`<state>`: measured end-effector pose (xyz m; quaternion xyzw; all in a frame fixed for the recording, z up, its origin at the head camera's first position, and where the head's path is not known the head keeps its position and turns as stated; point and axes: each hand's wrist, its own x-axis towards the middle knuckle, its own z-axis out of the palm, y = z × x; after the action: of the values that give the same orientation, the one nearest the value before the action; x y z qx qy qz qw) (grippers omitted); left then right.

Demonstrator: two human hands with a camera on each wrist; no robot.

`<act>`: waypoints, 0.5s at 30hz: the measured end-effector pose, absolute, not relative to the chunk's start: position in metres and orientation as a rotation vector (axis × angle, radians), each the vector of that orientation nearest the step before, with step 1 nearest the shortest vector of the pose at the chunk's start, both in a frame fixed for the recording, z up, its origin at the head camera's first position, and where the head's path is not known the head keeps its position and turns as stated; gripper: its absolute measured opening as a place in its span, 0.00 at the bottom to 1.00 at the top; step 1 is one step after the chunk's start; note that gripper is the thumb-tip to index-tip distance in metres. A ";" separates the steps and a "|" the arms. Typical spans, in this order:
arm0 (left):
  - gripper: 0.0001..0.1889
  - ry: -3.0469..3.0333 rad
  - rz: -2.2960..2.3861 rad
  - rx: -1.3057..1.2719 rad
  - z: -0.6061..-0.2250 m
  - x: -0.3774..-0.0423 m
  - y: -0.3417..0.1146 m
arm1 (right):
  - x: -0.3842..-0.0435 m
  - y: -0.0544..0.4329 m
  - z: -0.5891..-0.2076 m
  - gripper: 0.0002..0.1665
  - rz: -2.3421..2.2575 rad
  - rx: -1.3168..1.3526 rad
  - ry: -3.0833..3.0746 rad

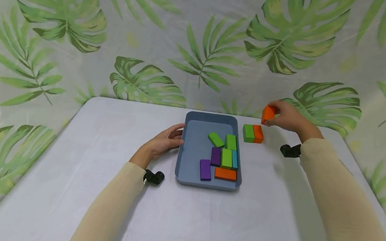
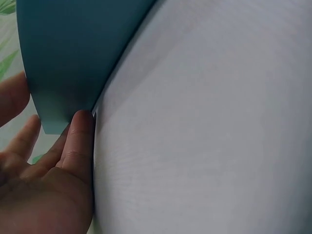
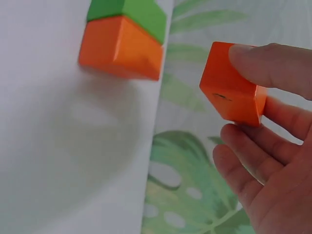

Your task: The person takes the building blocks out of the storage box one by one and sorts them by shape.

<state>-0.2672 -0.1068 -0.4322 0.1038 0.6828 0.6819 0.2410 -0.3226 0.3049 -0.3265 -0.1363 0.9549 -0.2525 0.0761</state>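
Note:
My right hand (image 1: 290, 117) pinches an orange block (image 3: 231, 83) between thumb and fingers, raised beyond the tray's upper right corner. Just below it, a green block (image 1: 248, 133) and a second orange block (image 1: 258, 134) stand side by side, touching, on the table. My left hand (image 1: 162, 141) touches the left outer wall of a blue-grey tray (image 1: 195, 136). In the left wrist view its fingers (image 2: 79, 141) lie fairly straight against that wall. Inside the tray, mostly to the right, are several green, purple, orange and blue blocks, among them a lone purple block (image 1: 205, 170).
A white cloth covers the table (image 1: 107, 127), whose far edge runs just behind the tray and the two paired blocks. Behind it hangs a leaf-patterned curtain (image 1: 210, 87). Each wrist carries a small black camera.

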 end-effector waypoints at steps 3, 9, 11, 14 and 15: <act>0.39 1.865 1.867 0.293 -0.431 -0.267 -0.107 | -0.322 0.312 -0.331 0.37 -0.746 -0.402 2.865; 0.39 1.872 1.870 0.298 -0.432 -0.267 -0.108 | -0.322 0.319 -0.339 0.39 -0.711 -0.367 2.880; 0.40 1.873 1.869 0.298 -0.433 -0.268 -0.108 | -0.321 0.320 -0.344 0.39 -0.707 -0.345 2.867; 0.40 1.870 1.873 0.305 -0.434 -0.268 -0.107 | -0.321 0.322 -0.352 0.40 -0.703 -0.326 2.840; 0.40 1.867 1.875 0.307 -0.434 -0.268 -0.107 | -0.321 0.323 -0.355 0.40 -0.704 -0.320 2.834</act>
<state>-0.2675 -0.1074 -0.4340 0.1120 0.6809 0.6840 0.2367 -0.3211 0.3230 -0.3547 -0.1083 0.9597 -0.2385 0.1019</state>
